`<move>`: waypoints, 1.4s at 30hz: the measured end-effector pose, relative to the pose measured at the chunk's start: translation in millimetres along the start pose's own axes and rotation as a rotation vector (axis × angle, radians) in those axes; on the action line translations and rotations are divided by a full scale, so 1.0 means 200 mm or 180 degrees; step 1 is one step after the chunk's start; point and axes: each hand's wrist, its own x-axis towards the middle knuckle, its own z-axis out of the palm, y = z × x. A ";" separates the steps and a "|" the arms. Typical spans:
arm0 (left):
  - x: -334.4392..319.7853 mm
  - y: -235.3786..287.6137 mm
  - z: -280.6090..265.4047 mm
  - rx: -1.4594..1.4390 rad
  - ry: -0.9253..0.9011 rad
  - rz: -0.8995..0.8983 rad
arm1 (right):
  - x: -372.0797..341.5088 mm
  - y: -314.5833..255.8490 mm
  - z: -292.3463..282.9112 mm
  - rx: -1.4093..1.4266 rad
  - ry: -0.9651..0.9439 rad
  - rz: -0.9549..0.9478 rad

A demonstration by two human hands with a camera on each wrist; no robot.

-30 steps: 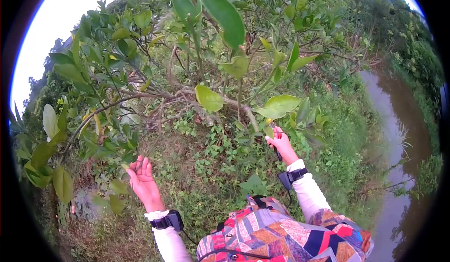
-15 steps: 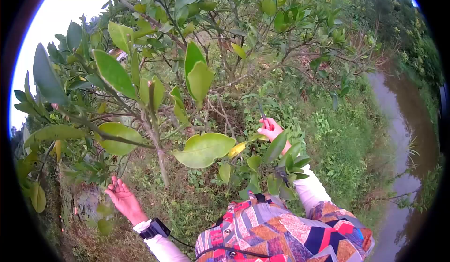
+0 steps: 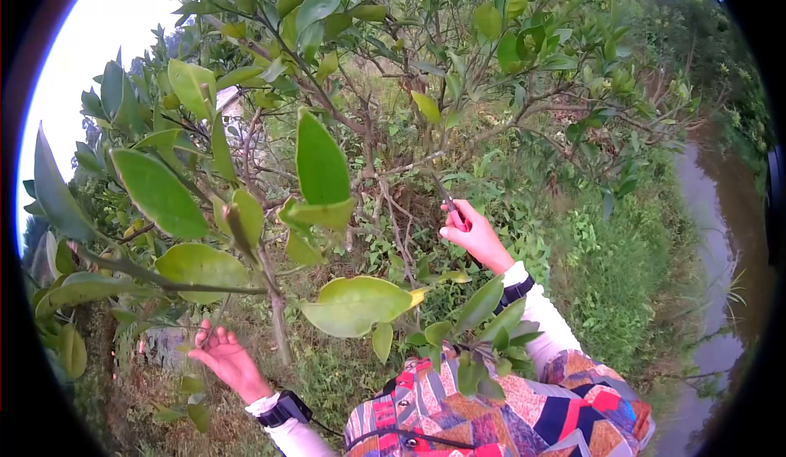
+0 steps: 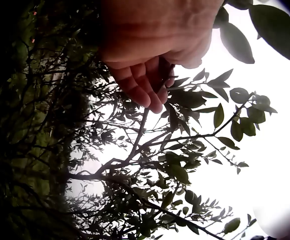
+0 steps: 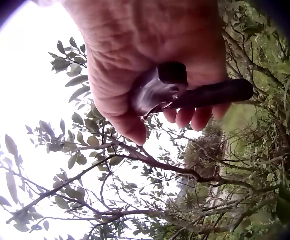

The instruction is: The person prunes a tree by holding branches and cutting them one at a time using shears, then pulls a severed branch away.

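Observation:
My right hand (image 3: 479, 240) grips a pair of pruning shears (image 5: 212, 96). Their dark handles cross the palm in the right wrist view, and the slim tip points up and away toward the branches in the head view. Lower left, my left hand (image 3: 233, 365) is palm up, its thumb and fingertips pinching a thin twig (image 4: 142, 126) of the tree. Dark leaves (image 4: 187, 98) sit right beside those fingertips. The fingers hide part of the twig where it is held.
Large leaves (image 3: 356, 306) and a bare stem (image 3: 277, 326) stand close in front, between my hands. Branches (image 3: 524, 112) spread across the top. Low weeds cover the ground, and a muddy water channel (image 3: 708, 211) runs along the right.
The view has shifted, bringing the large leaves nearer and lower between the hands. My right hand with the shears has moved up toward the inner branches. The left hand stays low at left.

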 end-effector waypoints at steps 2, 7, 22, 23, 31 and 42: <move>-0.03 0.01 0.07 0.0105 -0.0037 0.0125 | 0.04 0.03 -0.02 0.0074 0.0018 -0.0015; -0.07 0.05 0.14 0.0355 0.0102 0.0265 | 0.22 0.12 -0.17 0.0560 0.0110 -0.0031; 0.00 0.01 -0.12 -0.0245 -0.0817 -0.0225 | 0.71 -0.15 -0.34 0.1210 0.0075 0.0327; 0.02 0.01 -0.14 -0.0329 -0.1017 -0.0321 | 0.73 -0.16 -0.34 0.1109 0.0104 0.0418; 0.03 -0.03 -0.02 -0.0145 -0.0084 -0.0392 | 0.81 -0.23 -0.31 -0.0398 0.0672 0.0166; 0.04 -0.01 -0.22 -0.0215 -0.0195 -0.0805 | 0.89 -0.11 -0.33 -0.1305 0.1096 0.0157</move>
